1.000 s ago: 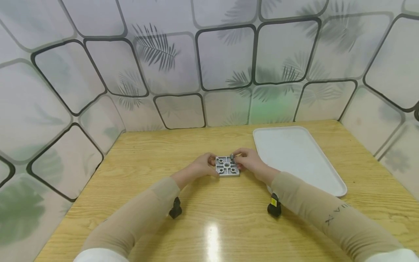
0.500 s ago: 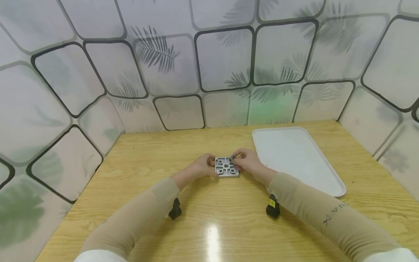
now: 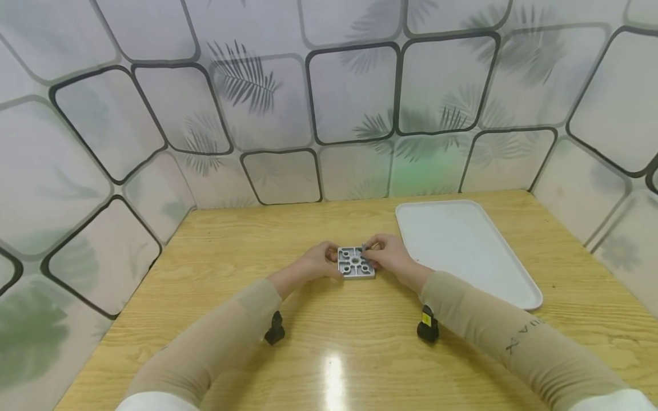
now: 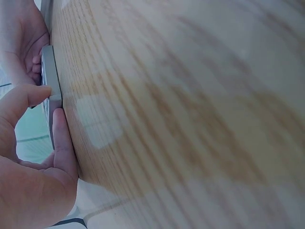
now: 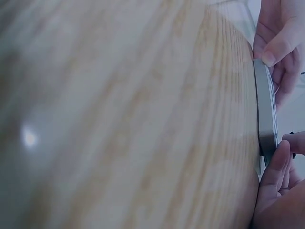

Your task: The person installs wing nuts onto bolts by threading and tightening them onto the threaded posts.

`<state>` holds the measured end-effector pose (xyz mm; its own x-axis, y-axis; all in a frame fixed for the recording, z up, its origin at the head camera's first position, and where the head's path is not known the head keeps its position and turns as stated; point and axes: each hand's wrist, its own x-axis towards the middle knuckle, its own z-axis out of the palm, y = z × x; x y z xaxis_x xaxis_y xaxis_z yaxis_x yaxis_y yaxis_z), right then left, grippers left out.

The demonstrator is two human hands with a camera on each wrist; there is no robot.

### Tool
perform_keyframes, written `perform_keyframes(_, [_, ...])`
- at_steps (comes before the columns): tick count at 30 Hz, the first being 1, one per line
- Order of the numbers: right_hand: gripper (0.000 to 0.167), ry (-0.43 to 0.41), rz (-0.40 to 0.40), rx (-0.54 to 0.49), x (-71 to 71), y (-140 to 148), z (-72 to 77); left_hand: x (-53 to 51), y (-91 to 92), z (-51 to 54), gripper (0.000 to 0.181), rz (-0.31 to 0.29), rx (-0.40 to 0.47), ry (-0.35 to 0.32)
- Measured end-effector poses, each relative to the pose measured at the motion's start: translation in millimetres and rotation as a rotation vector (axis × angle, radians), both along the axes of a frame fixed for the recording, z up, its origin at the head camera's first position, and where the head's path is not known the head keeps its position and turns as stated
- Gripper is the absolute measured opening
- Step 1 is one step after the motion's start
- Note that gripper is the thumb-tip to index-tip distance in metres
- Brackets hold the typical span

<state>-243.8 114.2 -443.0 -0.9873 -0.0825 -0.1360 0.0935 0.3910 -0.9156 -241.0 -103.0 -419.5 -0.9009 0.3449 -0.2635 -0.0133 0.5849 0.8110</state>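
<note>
A square grey metal plate [image 3: 356, 273] with ribs and several round holes lies on the table, recessed face up. My left hand [image 3: 312, 264] grips its left side, thumb at the near corner and fingers along the edge. In the left wrist view, thumb and finger of the left hand [image 4: 40, 181] hold the plate [image 4: 53, 78] by its corner. Over the plate's far right corner, my right hand [image 3: 393, 253] pinches a small grey piece [image 3: 364, 248], too small to identify. The right wrist view shows the right hand [image 5: 281, 191] against the end of the plate [image 5: 264, 102].
A white rectangular tray [image 3: 462, 245] lies to the right, partly behind the right forearm. The wooden table [image 3: 247, 228] meets a patterned curtain-like backdrop [image 3: 277, 114] at the back and sides. A black wrist camera [image 3: 428, 325] hangs under each forearm.
The small grey piece between my right fingers has tilted slightly at the plate's far right corner. Both hands and the plate stay almost in place; the view shifts slightly.
</note>
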Motion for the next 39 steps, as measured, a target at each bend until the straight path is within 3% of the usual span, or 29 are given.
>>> perform_keyframes(8, [0.023,0.019,-0.014,0.063,-0.4,-3,0.2,-0.6,-0.1,0.7,0.081,-0.003,-0.01,-0.003])
perform_keyframes(22, [0.024,0.036,-0.036,0.304,0.7,-10,9.2,4.2,-1.1,4.1,0.079,-0.008,-0.013,0.004])
perform_keyframes(26, [0.026,0.037,-0.021,0.328,1.1,-9,9.8,2.9,-0.6,2.4,0.08,-0.01,-0.005,-0.006])
perform_keyframes(31, [0.037,0.004,0.034,0.244,0.5,-4,10.5,0.2,0.0,-1.3,0.081,-0.014,-0.01,0.0])
perform_keyframes(39, [0.056,-0.12,0.154,-0.108,-5.1,12,7.5,0.8,0.9,1.0,0.081,-0.006,-0.013,0.009])
